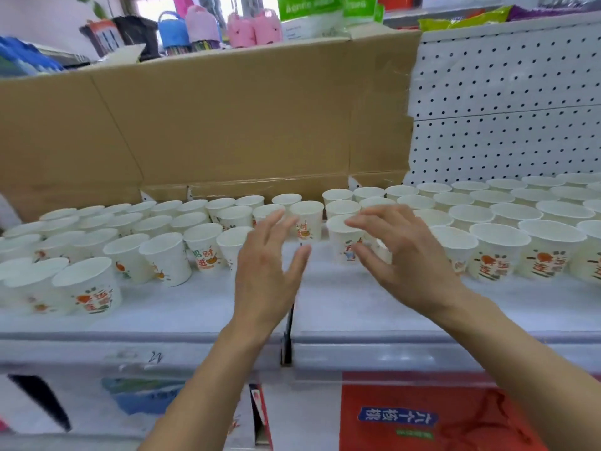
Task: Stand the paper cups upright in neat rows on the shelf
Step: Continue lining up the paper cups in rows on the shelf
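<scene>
The paper cups (169, 258) stood upright in rows across the white shelf (357, 307), in front of a cardboard sheet (227, 118) and a pegboard (504, 109), while the left hand (266, 265) and the right hand (406, 255), fingers spread and gripping nothing, were positioned over the central cups.

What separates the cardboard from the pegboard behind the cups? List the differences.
The cardboard is brown; the pegboard is white. The cardboard is creased; the pegboard is dotted with holes. The cardboard backs the left cups, the pegboard the right ones. Both stand upright behind the rows.
</scene>
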The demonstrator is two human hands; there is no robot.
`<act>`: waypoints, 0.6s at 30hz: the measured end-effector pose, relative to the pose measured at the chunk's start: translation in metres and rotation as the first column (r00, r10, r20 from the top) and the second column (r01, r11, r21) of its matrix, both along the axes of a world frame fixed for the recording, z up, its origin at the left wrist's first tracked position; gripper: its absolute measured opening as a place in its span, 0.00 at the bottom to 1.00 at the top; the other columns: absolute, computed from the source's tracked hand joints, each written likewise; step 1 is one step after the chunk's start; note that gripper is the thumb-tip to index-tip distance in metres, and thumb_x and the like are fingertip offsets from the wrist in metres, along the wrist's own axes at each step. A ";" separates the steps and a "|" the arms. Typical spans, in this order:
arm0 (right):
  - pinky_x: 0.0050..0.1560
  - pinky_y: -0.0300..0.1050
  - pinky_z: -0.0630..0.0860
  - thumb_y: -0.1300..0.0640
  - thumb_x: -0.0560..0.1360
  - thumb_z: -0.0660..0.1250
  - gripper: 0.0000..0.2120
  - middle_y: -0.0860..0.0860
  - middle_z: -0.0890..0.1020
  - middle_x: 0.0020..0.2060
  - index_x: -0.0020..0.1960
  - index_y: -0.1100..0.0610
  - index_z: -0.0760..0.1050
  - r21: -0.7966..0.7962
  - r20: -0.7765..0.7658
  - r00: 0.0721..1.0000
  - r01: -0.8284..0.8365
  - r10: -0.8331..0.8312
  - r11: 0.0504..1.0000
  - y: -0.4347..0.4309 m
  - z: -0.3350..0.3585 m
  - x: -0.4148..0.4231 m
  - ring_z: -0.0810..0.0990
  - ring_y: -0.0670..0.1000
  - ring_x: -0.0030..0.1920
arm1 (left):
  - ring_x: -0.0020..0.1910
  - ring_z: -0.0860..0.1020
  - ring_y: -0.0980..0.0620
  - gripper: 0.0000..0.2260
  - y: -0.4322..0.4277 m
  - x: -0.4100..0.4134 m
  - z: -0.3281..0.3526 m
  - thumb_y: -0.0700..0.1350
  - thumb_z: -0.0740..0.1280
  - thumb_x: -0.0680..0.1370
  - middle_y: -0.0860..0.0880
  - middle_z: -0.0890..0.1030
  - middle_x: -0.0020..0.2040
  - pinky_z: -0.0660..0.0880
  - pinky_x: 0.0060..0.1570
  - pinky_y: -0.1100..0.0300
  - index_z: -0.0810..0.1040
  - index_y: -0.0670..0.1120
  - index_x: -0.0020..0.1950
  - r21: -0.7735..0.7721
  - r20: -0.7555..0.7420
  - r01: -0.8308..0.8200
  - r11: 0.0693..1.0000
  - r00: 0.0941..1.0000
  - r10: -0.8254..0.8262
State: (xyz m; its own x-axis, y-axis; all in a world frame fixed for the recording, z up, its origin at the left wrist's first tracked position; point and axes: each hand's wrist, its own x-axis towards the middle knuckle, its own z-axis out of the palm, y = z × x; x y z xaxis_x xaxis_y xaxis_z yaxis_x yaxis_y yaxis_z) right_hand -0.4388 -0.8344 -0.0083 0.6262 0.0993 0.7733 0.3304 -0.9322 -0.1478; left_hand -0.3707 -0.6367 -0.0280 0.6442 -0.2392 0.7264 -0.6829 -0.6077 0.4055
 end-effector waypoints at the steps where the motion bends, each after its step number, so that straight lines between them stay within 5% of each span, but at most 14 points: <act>1: 0.51 0.52 0.74 0.53 0.74 0.64 0.16 0.50 0.78 0.56 0.60 0.53 0.78 -0.006 -0.034 0.998 -0.056 0.056 0.998 0.018 0.000 0.011 0.73 0.53 0.57 | 0.71 0.65 0.51 0.20 0.023 0.009 0.000 0.49 0.64 0.79 0.50 0.70 0.71 0.62 0.70 0.53 0.71 0.49 0.71 0.001 0.012 -0.091 0.996 0.996 0.091; 5: 0.57 0.53 0.70 0.56 0.78 0.61 0.18 0.49 0.74 0.63 0.68 0.51 0.71 -0.080 -0.220 0.970 -0.123 0.102 0.989 0.086 0.004 0.058 0.69 0.54 0.62 | 0.68 0.69 0.44 0.19 0.099 0.047 0.012 0.44 0.60 0.78 0.45 0.75 0.67 0.60 0.69 0.45 0.72 0.43 0.69 0.192 0.051 -0.392 0.900 0.920 0.390; 8: 0.60 0.51 0.68 0.59 0.79 0.59 0.21 0.50 0.71 0.66 0.71 0.52 0.66 -0.206 -0.308 0.951 -0.060 -0.007 0.977 0.124 0.003 0.085 0.66 0.54 0.65 | 0.68 0.70 0.44 0.16 0.123 0.063 0.014 0.41 0.62 0.79 0.45 0.78 0.64 0.54 0.70 0.45 0.76 0.45 0.66 0.425 0.037 -0.418 0.803 0.895 0.445; 11: 0.49 0.51 0.73 0.60 0.78 0.60 0.15 0.51 0.76 0.57 0.63 0.53 0.74 -0.215 -0.299 0.954 -0.038 -0.029 0.976 0.137 -0.001 0.095 0.69 0.54 0.60 | 0.59 0.76 0.44 0.11 0.128 0.063 0.017 0.41 0.67 0.77 0.48 0.83 0.54 0.62 0.63 0.47 0.83 0.51 0.57 0.463 0.069 -0.401 0.791 0.906 0.419; 14: 0.36 0.46 0.67 0.60 0.76 0.64 0.07 0.53 0.80 0.42 0.48 0.55 0.81 -0.205 -0.187 0.982 -0.072 0.033 0.976 0.131 -0.005 0.090 0.74 0.57 0.48 | 0.51 0.76 0.44 0.07 0.126 0.056 0.020 0.42 0.70 0.75 0.50 0.84 0.45 0.65 0.51 0.50 0.85 0.52 0.49 0.423 0.095 -0.379 0.823 0.922 0.376; 18: 0.34 0.45 0.66 0.59 0.70 0.69 0.04 0.51 0.79 0.32 0.39 0.54 0.81 -0.165 -0.069 0.998 -0.023 0.012 0.986 0.089 -0.004 0.058 0.76 0.58 0.37 | 0.49 0.75 0.44 0.06 0.123 0.047 0.015 0.41 0.71 0.75 0.51 0.84 0.44 0.66 0.48 0.50 0.85 0.49 0.49 0.358 0.101 -0.288 0.888 0.957 0.270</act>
